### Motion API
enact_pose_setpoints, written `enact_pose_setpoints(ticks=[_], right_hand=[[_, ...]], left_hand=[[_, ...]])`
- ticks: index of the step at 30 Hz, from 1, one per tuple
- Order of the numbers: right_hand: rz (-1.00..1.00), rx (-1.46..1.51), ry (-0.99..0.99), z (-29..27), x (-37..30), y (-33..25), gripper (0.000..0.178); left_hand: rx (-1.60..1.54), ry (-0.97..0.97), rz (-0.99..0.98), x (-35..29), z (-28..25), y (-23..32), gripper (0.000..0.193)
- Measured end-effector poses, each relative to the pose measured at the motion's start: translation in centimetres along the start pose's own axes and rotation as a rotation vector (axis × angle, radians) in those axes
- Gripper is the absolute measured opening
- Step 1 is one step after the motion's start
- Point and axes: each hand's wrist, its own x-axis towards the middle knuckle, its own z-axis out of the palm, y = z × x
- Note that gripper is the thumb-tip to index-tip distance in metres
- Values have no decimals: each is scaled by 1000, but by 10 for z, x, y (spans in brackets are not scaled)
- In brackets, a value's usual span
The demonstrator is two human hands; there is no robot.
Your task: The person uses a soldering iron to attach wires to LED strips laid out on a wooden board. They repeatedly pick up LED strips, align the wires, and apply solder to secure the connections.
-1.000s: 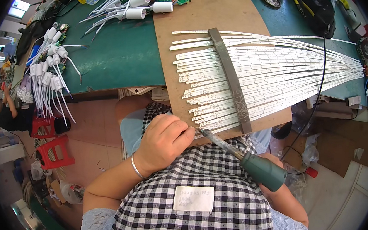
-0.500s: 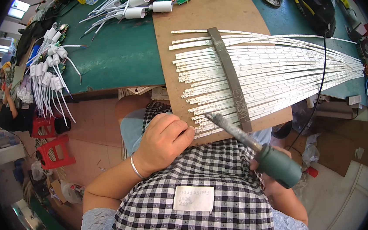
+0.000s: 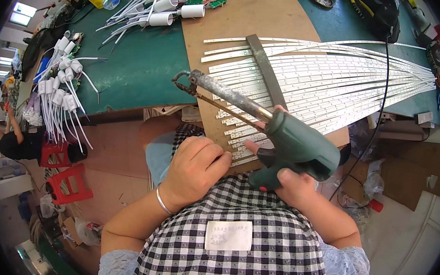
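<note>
I had the green tabletop [image 3: 136, 75] largest in my view, with the brown board [image 3: 257, 15] resting on it and jutting over its near edge. Across the board fanned the white strips [image 3: 319, 78], their spread ends toward my left. The green soldering gun [image 3: 303, 145] was raised in front of them, and the dark bar [image 3: 265, 68] lay across them. My right hand [image 3: 297, 186] had its fingers clamped around the gun's handle. My left hand [image 3: 196, 164] sat at the board's near edge, fingers curled together; I couldn't tell whether they pinched anything. The gun's bent tip [image 3: 180, 79] pointed left, well apart from that hand.
</note>
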Motion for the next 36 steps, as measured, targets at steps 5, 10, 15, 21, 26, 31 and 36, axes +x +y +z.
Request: enact_pose_setpoints(ticks=[5,10,15,21,26,31,36], right_hand=[[-13,-27,26,2,1,2,97],[-10,-51,17,0,1,3,96],[-26,-55,20,1,1,4,93],[-34,-45,24,1,1,6,91],[71,9,40,0,-3,4,91],[62,14,54,2,-2,3,90],[9,-53,12,-4,-2,9,86]], left_hand=[[-12,-16,-18,0,-1,0,20],[-72,18,-47,3,0,-1,19],[-158,-61,-127,6,-6,-6,23],[-336,-319,-131,20,-33,-19,30],[-287,-438,7,21,-36,-29,22],[-220,-418,79,20,-33,-30,18],[-209,-287,67,16,-25,-27,22]])
